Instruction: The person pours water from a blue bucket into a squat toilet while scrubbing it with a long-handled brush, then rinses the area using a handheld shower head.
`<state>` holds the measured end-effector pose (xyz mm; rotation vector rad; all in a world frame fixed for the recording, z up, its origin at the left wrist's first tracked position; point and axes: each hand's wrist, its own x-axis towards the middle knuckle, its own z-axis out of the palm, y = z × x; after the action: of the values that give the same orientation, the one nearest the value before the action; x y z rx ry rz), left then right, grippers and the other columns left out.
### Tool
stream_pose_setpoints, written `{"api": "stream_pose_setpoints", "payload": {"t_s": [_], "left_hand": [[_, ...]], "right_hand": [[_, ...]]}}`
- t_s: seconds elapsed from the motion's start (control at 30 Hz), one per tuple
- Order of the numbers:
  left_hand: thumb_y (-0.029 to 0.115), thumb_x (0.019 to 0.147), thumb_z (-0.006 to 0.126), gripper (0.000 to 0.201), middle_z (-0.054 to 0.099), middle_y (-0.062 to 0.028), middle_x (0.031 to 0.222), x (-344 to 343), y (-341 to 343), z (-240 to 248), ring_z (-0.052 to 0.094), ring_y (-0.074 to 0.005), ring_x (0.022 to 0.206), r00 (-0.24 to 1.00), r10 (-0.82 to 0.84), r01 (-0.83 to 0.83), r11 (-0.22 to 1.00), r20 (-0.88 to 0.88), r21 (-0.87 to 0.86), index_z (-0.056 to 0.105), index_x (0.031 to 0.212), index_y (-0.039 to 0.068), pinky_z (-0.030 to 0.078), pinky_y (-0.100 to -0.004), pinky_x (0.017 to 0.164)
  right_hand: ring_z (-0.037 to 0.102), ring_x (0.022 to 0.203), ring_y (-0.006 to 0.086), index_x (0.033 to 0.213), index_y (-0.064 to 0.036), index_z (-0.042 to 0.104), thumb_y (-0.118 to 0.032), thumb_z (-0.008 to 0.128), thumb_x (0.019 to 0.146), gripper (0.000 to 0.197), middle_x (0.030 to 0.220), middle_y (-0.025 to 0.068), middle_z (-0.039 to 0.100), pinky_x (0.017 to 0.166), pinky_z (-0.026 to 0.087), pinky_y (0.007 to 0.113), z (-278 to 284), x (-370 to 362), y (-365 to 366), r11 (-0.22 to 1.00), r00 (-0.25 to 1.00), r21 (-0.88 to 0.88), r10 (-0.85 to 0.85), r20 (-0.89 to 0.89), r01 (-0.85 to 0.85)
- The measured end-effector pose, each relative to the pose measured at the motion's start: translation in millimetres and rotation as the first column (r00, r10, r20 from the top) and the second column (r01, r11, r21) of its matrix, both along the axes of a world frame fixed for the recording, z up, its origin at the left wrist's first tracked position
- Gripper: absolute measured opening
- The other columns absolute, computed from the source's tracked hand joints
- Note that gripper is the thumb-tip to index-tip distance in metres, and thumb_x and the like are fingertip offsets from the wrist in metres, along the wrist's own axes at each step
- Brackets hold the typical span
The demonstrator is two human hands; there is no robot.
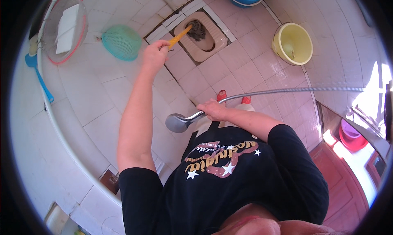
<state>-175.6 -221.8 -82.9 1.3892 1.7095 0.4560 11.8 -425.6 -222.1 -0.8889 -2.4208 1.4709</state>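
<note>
My left hand (155, 57) is closed around the yellow handle of a mop (180, 36), arm stretched out ahead. The mop's dark, bunched grey head (196, 31) rests in the far part of the beige squat toilet (218, 30), which is set in the floor. At my waist, my right hand (212, 109) grips a chrome shower head (177, 122) by its handle. The shower face points to the left, and I cannot tell whether water runs from it. From that hand a metal shower hose (286, 90) stretches off to the right.
A yellow bucket (276, 46) and a blue bucket (247, 3) stand beyond the toilet's right side. On the left wall hang a green basket (122, 42), a pink-rimmed basket (84, 28) and a blue ladle (41, 77). A white pipe (57, 130) curves along that wall. Red sandals (221, 96) are on my feet.
</note>
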Motion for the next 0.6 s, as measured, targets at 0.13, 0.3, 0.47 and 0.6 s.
{"api": "stream_pose_setpoints", "payload": {"t_s": [0.13,0.3,0.47,0.6], "left_hand": [[0.011,0.077,0.049,0.019,0.057,-0.0041,0.069,-1,-4,-2,0.054,-0.0120,0.050,1.000,0.012,-0.013,0.999,0.010,0.042,0.060,0.090,0.003,0.043,-0.0247,0.048],[0.010,0.077,0.048,0.019,0.057,-0.0035,0.071,-4,3,1,0.053,-0.0119,0.050,0.998,0.047,-0.049,0.998,0.051,0.038,0.060,0.090,0.003,0.043,-0.0237,0.047],[0.010,0.077,0.048,0.019,0.057,-0.0024,0.072,-16,27,7,0.053,-0.0115,0.048,0.995,0.074,-0.076,0.997,0.060,0.026,0.061,0.090,0.005,0.043,-0.0232,0.045],[0.011,0.077,0.048,0.021,0.057,-0.0015,0.074,-13,63,25,0.055,-0.0107,0.048,0.994,0.102,-0.101,0.994,0.043,-0.027,0.060,0.093,0.007,0.043,-0.0229,0.044]], "right_hand": [[0.055,0.083,0.0263,0.097,-0.0101,0.047,-0.002,0.052,0.068,0.030,0.079,0.0093,0.056,0.073,0.036,0.038,5,-5,17,0.996,0.995,0.066,0.049,0.083,-0.055],[0.055,0.081,0.0266,0.096,-0.0118,0.047,-0.002,0.052,0.068,0.030,0.080,0.0080,0.057,0.073,0.035,0.038,-1,3,45,0.987,0.995,0.149,-0.077,0.065,0.067],[0.053,0.078,0.0293,0.095,-0.0118,0.046,-0.002,0.050,0.068,0.029,0.078,0.0098,0.056,0.070,0.035,0.040,12,22,85,0.945,0.949,0.102,-0.315,0.015,0.312],[0.053,0.080,0.0299,0.094,-0.0108,0.047,-0.002,0.050,0.068,0.028,0.078,0.0108,0.055,0.070,0.035,0.040,29,21,121,0.916,0.924,0.140,-0.361,-0.126,0.377]]}}
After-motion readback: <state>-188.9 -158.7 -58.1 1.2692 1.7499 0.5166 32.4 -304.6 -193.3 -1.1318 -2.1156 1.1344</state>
